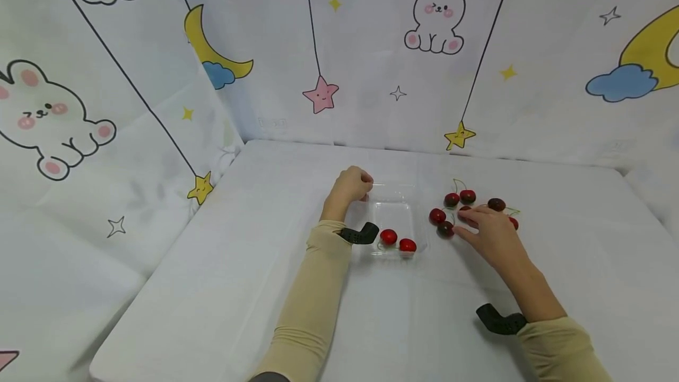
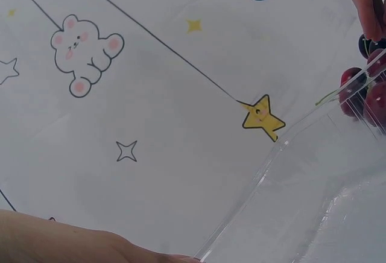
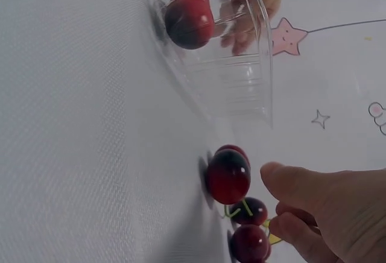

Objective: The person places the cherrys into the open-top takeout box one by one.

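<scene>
A clear plastic box [image 1: 394,214] stands on the white table, with two red cherries [image 1: 389,237] inside at its near end. My left hand [image 1: 350,188] holds the box by its far left corner, fingertips at the rim. Right of the box lies a loose cluster of dark red cherries [image 1: 437,216], some with green stems. Over that cluster reaches my right hand [image 1: 492,237], its thumb and fingers apart. In the right wrist view the thumb is beside a dark cherry [image 3: 228,177], with a gap between them. Part of the cluster is hidden beneath this hand.
White cloth covers the table [image 1: 223,287]. Behind it hangs a printed backdrop [image 1: 366,34] with rabbits, moons and stars, which continues along the left side. A dark wrist camera [image 1: 361,233] on the left arm overlaps the box's near left side in the head view.
</scene>
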The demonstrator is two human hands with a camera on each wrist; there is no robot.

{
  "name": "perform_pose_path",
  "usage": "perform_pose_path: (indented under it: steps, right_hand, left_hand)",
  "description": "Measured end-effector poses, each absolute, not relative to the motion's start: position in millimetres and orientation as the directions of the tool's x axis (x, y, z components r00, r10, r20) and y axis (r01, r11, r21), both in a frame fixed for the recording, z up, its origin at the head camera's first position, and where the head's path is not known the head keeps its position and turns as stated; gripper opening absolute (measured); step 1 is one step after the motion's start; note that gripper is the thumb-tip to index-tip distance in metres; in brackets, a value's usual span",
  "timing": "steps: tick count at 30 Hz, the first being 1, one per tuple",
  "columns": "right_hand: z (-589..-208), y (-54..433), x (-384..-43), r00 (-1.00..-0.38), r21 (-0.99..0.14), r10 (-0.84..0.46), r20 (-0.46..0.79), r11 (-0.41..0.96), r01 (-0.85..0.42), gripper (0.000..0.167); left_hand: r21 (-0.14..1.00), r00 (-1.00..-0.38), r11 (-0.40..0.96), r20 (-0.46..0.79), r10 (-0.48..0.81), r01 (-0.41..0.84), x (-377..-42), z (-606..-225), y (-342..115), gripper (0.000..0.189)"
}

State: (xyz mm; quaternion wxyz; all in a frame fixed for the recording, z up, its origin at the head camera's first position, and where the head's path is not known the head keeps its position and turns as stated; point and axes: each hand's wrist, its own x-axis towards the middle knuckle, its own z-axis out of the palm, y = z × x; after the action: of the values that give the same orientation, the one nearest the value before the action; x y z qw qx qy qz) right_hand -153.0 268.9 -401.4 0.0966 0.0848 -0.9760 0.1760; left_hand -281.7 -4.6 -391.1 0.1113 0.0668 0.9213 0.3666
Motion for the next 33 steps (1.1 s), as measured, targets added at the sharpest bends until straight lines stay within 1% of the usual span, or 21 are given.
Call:
perform_pose_path:
  steps: [13, 18, 33]
  right_hand:
    - [-408, 260, -161, -0.995, -0.305, -0.079, 0.068, 0.948, -0.096, 0.048]
    - [-412, 260, -161, -0.996, -0.301, -0.068, 0.063, 0.95, -0.083, 0.05]
    - [-421, 259, -162, -0.992, -0.29, -0.092, 0.089, 0.95, -0.114, 0.052]
  left_hand:
    - [0.696, -0.964, 0.718, -0.178, 0.196, 0.018, -284, -393, -6, 0.023]
    - [0.702, -0.962, 0.712, -0.188, 0.196, 0.007, -284, -392, -6, 0.024]
    - [0.701, -0.966, 0.713, -0.18, 0.188, 0.008, -284, -393, -5, 0.023]
